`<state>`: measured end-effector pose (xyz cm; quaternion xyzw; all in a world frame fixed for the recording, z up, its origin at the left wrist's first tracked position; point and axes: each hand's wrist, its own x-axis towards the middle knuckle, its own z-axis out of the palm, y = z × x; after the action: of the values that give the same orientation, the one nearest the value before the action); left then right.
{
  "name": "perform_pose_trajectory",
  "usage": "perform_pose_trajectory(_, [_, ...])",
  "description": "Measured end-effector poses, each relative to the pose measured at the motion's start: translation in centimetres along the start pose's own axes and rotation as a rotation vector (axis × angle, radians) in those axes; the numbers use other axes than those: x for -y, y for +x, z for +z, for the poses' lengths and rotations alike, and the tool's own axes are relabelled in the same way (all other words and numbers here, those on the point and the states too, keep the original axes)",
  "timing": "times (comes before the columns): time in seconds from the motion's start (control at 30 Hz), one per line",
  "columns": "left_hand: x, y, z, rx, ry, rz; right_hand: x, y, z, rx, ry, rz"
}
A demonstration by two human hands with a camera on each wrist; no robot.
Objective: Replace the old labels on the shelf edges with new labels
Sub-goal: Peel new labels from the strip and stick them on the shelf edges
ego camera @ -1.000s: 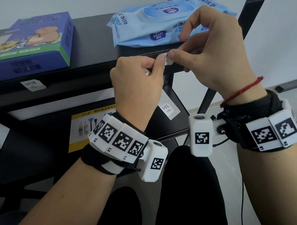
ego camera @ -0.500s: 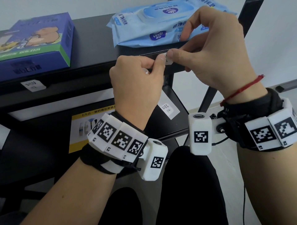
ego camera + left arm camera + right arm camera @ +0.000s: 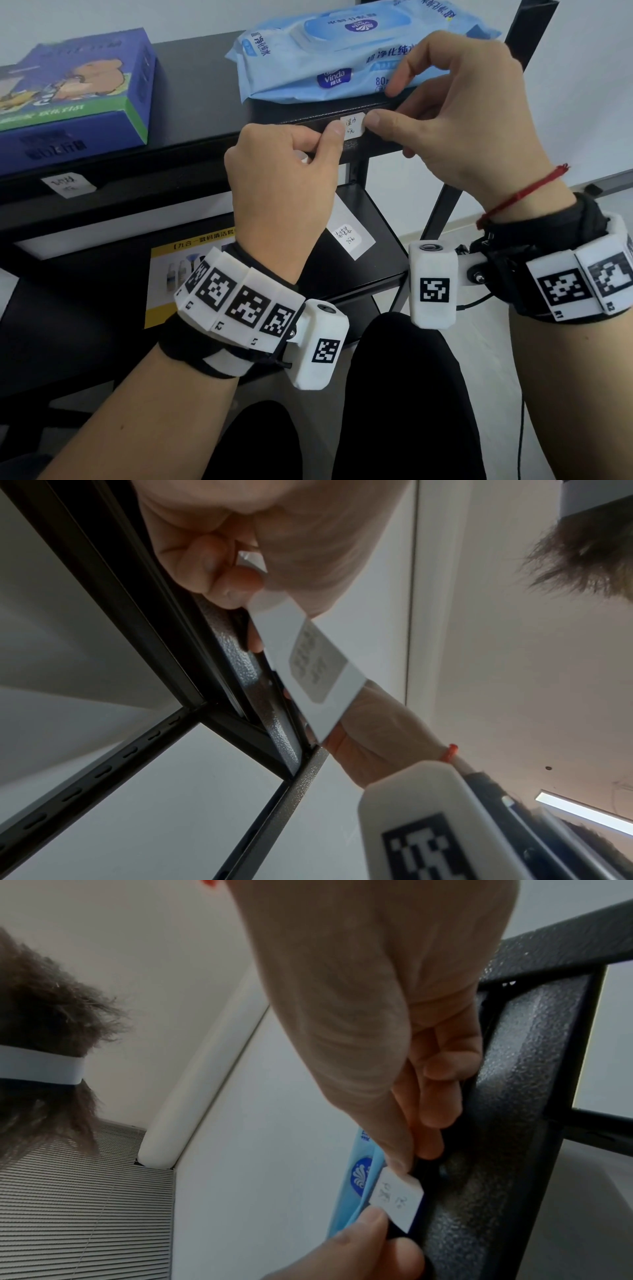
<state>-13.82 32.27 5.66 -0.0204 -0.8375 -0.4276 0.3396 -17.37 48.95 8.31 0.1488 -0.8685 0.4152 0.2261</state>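
Now the left hand (image 3: pixel 284 185) and the right hand (image 3: pixel 479 126) both hold one small white handwritten label (image 3: pixel 352 126) against the black top shelf edge (image 3: pixel 380 137), left thumb at its 9 o'clock side, right thumb at 3 o'clock; the left fingers also curl round a white backing sheet (image 3: pixel 308 666). Three labels show: this one, one (image 3: pixel 68 184) at 8 o'clock, one (image 3: pixel 349 236) at 6 o'clock on the lower shelf; one Vinda wet-wipes pack (image 3: pixel 342 54) lies at 12 o'clock, one blue box (image 3: pixel 78 96) at 10 o'clock.
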Motion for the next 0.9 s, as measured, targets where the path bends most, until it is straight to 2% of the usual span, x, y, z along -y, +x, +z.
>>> perform_pose_trajectory(0.57, [0.29,0.14,0.13,0.003,0.029,-0.004,-0.3,0.53,0.5,-0.02,0.002,-0.049])
perform_pose_trajectory(0.9, [0.47,0.13,0.16,0.023,0.009,0.008,-0.21,0.3,0.42,0.021,-0.015,-0.036])
